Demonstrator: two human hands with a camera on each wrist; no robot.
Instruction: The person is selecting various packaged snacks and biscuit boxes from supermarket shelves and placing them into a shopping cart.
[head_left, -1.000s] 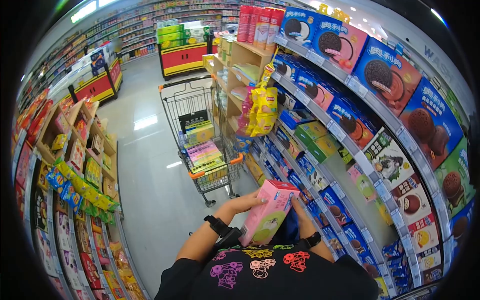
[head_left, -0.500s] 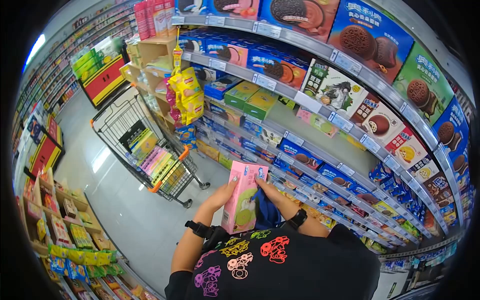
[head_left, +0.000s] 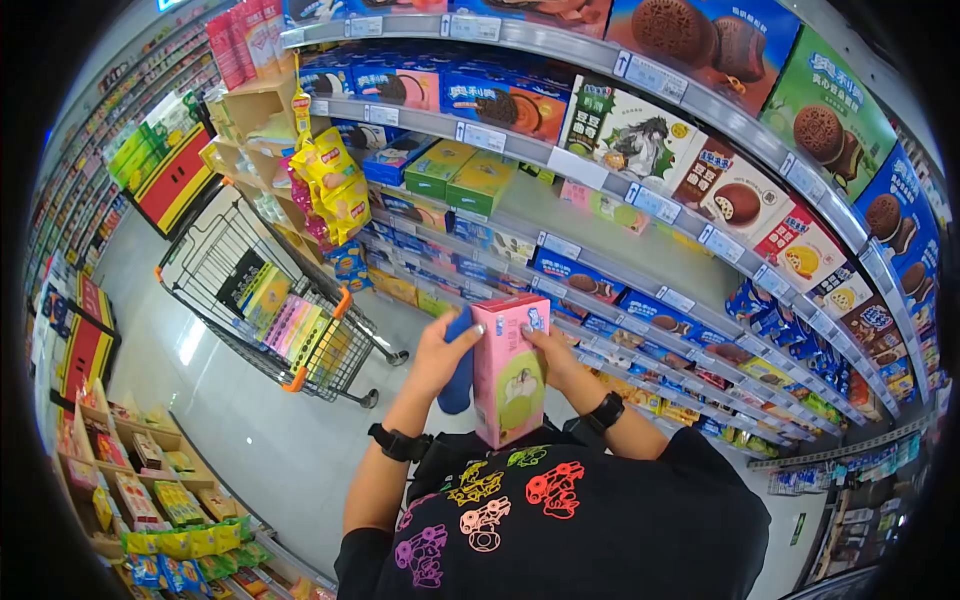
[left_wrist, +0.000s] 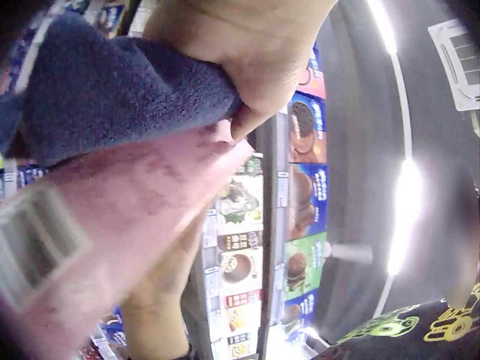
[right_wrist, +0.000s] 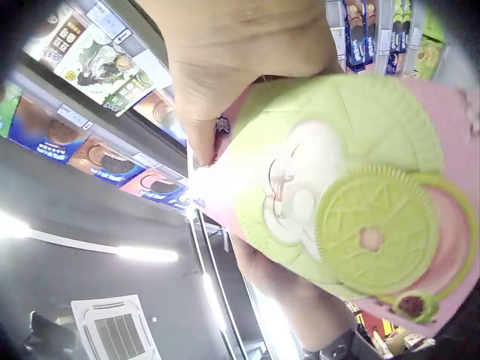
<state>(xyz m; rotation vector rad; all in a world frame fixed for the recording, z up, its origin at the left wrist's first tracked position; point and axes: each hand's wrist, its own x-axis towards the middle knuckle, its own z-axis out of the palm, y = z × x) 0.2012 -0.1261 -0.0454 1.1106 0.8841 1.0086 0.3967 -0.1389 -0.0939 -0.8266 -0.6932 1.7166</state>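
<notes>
Between both hands, in front of the chest, a pink biscuit box stands upright in the head view, its front printed with green biscuits. My left hand grips its left side, thumb at the upper edge, with a dark blue cloth bunched between the palm and the box. From the right, my right hand holds the opposite side, its thumb on the printed front. The left wrist view shows the cloth lying along the box's side. In the right wrist view, the green biscuit print fills the front.
A shopping cart with several boxes stands ahead to the left. Biscuit shelves run along the right, with yellow snack bags hanging at their far end. Another snack shelf stands at the lower left.
The head view has swung right, so the cart appears further left. The box has turned to show more of its printed front. The blue cloth, earlier on the right hand's side, is now at the left hand.
</notes>
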